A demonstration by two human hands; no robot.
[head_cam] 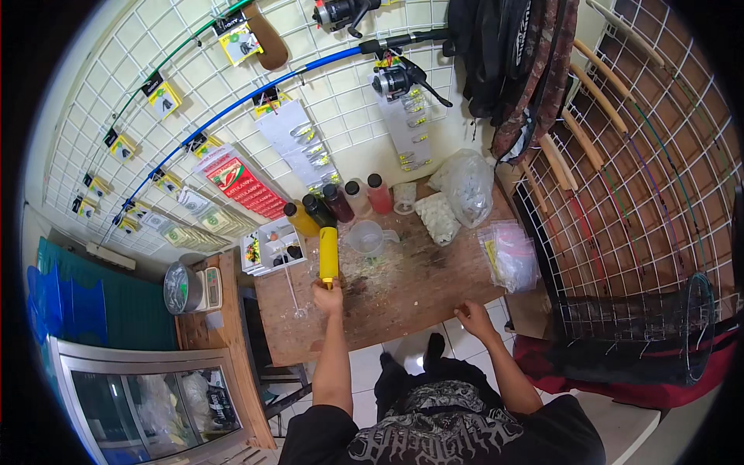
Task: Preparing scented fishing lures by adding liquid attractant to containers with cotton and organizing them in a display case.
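Note:
My left hand (328, 296) is closed around the nozzle end of a yellow squeeze bottle (329, 253), over the left part of a worn wooden table (407, 308). Some of my fingers are hidden by the bottle and the hand itself. My right hand (472, 317) hovers at the table's front edge, its fingers loosely curled apart, with nothing seen in it. A clear plastic measuring cup (366, 238) stands right of the yellow bottle. Behind it is a row of bottles with black caps, among them a yellow one (300, 220), a dark red one (339, 204) and a pink one (379, 195).
A white compartment box (273, 264) with small parts lies at the left, a thin stirring rod (290, 288) in front. Clear plastic bags (471, 186) and a bag of pale pieces (437, 220) lie at the back right, zip bags (511, 258) at the right edge. A scale (210, 288) stands left.

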